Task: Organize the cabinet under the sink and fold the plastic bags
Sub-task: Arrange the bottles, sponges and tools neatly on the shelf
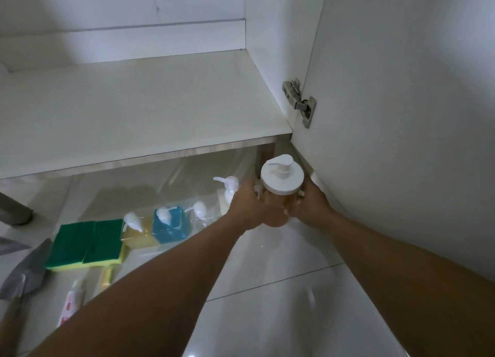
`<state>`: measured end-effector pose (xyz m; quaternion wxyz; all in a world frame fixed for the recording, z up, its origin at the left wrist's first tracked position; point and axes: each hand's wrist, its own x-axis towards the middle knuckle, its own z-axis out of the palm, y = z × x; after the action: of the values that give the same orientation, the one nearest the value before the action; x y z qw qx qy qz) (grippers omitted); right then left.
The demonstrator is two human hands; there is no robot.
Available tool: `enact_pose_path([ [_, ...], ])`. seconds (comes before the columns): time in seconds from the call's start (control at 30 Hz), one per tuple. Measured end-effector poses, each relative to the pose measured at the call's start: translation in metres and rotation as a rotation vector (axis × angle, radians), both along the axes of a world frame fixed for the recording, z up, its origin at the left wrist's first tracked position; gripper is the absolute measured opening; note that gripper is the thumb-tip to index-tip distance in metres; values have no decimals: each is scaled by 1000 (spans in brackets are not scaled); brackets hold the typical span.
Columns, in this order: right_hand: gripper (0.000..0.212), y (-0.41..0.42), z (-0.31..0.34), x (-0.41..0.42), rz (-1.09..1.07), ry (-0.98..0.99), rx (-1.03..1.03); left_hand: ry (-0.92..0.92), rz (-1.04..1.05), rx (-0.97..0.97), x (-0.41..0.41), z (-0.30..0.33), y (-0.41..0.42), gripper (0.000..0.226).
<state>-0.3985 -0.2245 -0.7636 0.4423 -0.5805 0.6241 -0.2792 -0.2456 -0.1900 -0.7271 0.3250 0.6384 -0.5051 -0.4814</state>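
Observation:
A round pump bottle (pixel 282 178) with a white lid and amber liquid is held just in front of the cabinet floor's front edge, near the right side. My left hand (pixel 247 205) grips its left side and my right hand (pixel 312 204) grips its right side. The white cabinet floor (pixel 134 110) lies bare behind it. On the tiled floor, a clear plastic sheet (pixel 166 180) carries several pump bottles: a yellow one (pixel 139 229), a blue one (pixel 168 225), a clear one (pixel 199 212) and another (pixel 227 193) farther back.
Two green and yellow sponges (pixel 87 245) lie on the floor at left, with a small tube (pixel 70 307) and a yellow item (pixel 105 276) in front of them. A grey bag (pixel 25 273) lies far left. The open cabinet door (pixel 401 102) with its hinge (pixel 300 101) stands at right.

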Motion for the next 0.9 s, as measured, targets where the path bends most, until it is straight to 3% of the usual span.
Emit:
enact_pose_path([
  [0.07, 82, -2, -3, -2, 2, -9, -11, 59, -11, -19, -3, -2, -10, 37],
  [0.13, 75, -1, -5, -3, 18, -33, -20, 7, -29, -54, -4, -9, -16, 59],
  [0.3, 66, 13, 0, -2, -49, -169, -8, -102, -31, -96, -3, -10, -20, 53],
  [0.43, 79, 26, 14, 0, -16, -96, -47, -129, -69, -74, 2, 10, -14, 57],
  [0.9, 67, 14, 161, 15, 158, 153, -150, -105, -42, -141, 39, 145, -6, 55],
])
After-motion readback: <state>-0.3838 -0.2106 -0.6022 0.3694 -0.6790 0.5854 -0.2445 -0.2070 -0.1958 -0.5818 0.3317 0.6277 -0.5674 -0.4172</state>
